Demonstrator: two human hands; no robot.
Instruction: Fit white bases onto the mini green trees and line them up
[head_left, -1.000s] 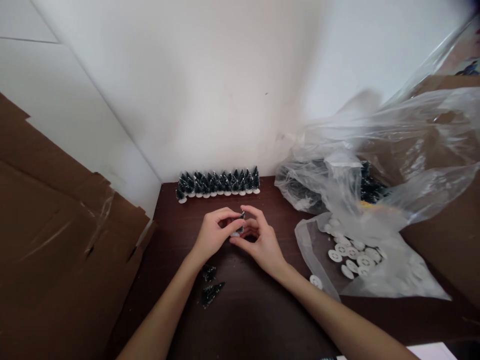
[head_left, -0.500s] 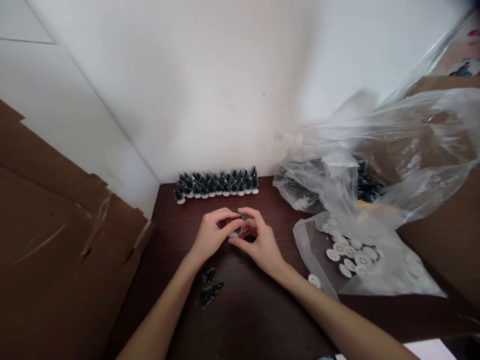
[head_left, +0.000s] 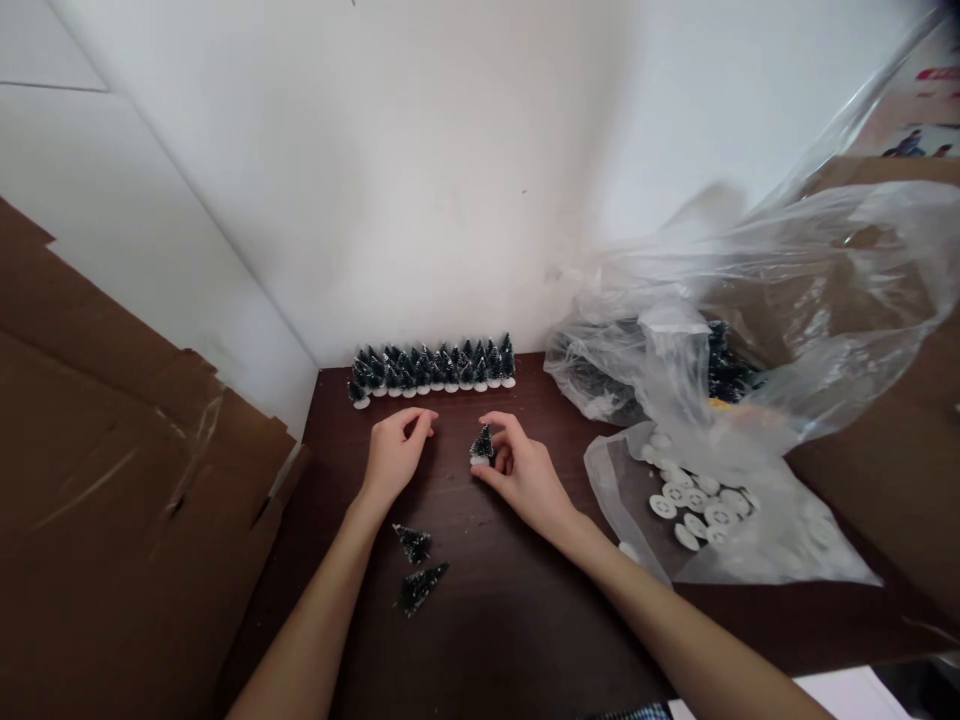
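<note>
Between the thumb and fingers of my right hand (head_left: 523, 470) stands a miniature Christmas tree (head_left: 482, 442), dark green with white-tipped bristles, upright on a white round base. My left hand (head_left: 396, 450) is off to its left, thumb and fingertips pressed together, with nothing visible in them. Below my left hand, two loose tree tops lie on the dark table: one bottle-brush tree (head_left: 414, 543) and, nearer to me, another tree (head_left: 422, 588). Along the wall stands a tight block of miniature trees (head_left: 431, 368) on white bases.
On the right, a clear plastic bag (head_left: 622, 480) holds many white round bases (head_left: 696, 500). Behind it, another plastic bag (head_left: 757, 270) contains more dark trees (head_left: 724, 370). A cardboard box (head_left: 97, 480) borders the left side, and a white wall (head_left: 450, 180) closes the back.
My left hand has let go of the small tree and moved left, away from it. My right hand keeps the tree, which now shows upright on its base.
</note>
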